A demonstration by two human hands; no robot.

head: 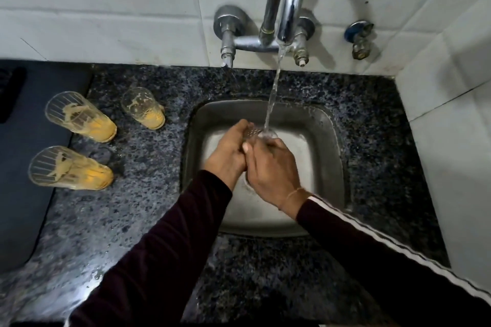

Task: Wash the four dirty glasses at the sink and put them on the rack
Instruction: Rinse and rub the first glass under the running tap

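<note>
Both hands meet over the sink [330, 141], wrapped together round one clear glass [259, 134] held under the running water [273, 93]. Left hand [228, 151] curls its fingers round the glass from the left side; right hand [271, 167] grips it from the right, and the two hands touch at the knuckles. Only the rim and a bit of the wall of that glass show between the fingers. Dark sleeves cover both forearms, the right one with a white stripe.

On the speckled dark bench [138, 220], left of the sink, three dirty glasses stand upright with yellow residue inside: the nearest glass [70, 168], the left glass [79, 115] behind it, and the back glass [143, 108] closer to the sink. They stand apart from each other. A dark mat [24, 167] lies at the left edge, under part of the two leftmost glasses.

Farther back, the chrome tap [285, 2] is fixed to the white tiled wall [106, 8], its stream falling onto the held glass.
</note>
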